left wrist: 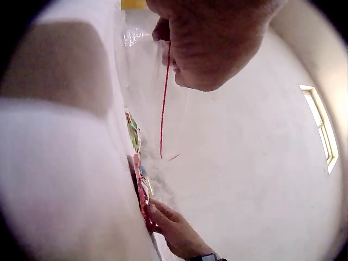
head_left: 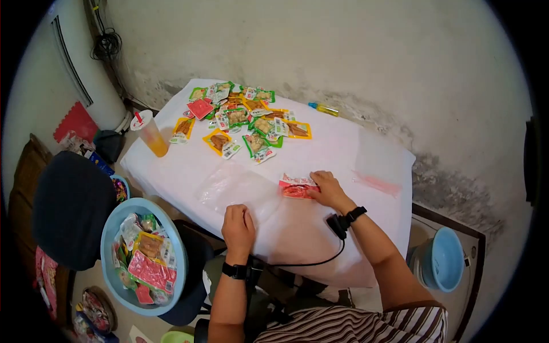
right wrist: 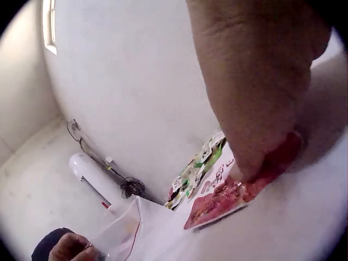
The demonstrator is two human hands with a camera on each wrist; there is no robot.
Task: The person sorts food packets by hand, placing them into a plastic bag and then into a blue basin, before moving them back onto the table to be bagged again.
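My left hand (head_left: 238, 228) pinches the edge of a clear plastic zip bag (head_left: 231, 186) at the near side of the white table. The bag's red seal line (left wrist: 165, 109) runs down from that hand in the left wrist view. To its right, my right hand (head_left: 330, 191) grips the right end of a red-and-white snack packet (head_left: 297, 187). That packet lies low over the tabletop, beside the bag's right side. In the right wrist view the thumb presses on the packet's red printed face (right wrist: 217, 209), and part of the packet is hidden behind the hand.
Green, yellow and red snack packets (head_left: 237, 117) lie in a pile at the table's back. A lidded drink cup (head_left: 151, 134) stands at the left, a small bottle (head_left: 324, 108) at the back edge. Clear bags (head_left: 377, 166) lie right. A blue basin (head_left: 108, 257) of packets sits lower left.
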